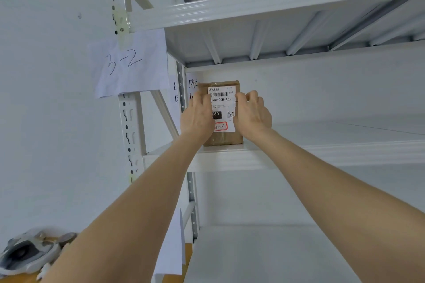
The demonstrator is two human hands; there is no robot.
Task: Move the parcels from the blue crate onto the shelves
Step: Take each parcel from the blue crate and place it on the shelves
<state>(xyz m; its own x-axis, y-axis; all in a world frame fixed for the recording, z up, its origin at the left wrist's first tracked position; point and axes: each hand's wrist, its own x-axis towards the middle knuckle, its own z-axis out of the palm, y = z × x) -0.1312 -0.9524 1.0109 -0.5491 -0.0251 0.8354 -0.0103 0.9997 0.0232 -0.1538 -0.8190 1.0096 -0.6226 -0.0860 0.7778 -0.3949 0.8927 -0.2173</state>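
The brown parcel (224, 108) stands upright on the middle shelf (322, 153), at its left end and very close to the front edge, with the white label facing the person. The left hand (199, 117) grips the left side of the parcel, fingers curled around the edge, and the right hand (253, 115) grips the right side in the same manner, so the parcel is held between both hands. The bottom seems to rest on the shelf, but I cannot tell whether the full weight is already there. In my judgement this is the placing step, almost complete. The main risk is the position. The parcel is tall and narrow and stands near the front edge, so if the hands release it while it leans forward, it can tip and fall off the shelf. It would be safer to push it a little deeper before letting go. Pushing too much to the left could press it against the upright (182, 89) at the back left corner and turn it crooked. A paper sign (130, 64) reading "3-2" hangs on the front left post. The blue crate is not in view, so how many parcels remain I cannot say.
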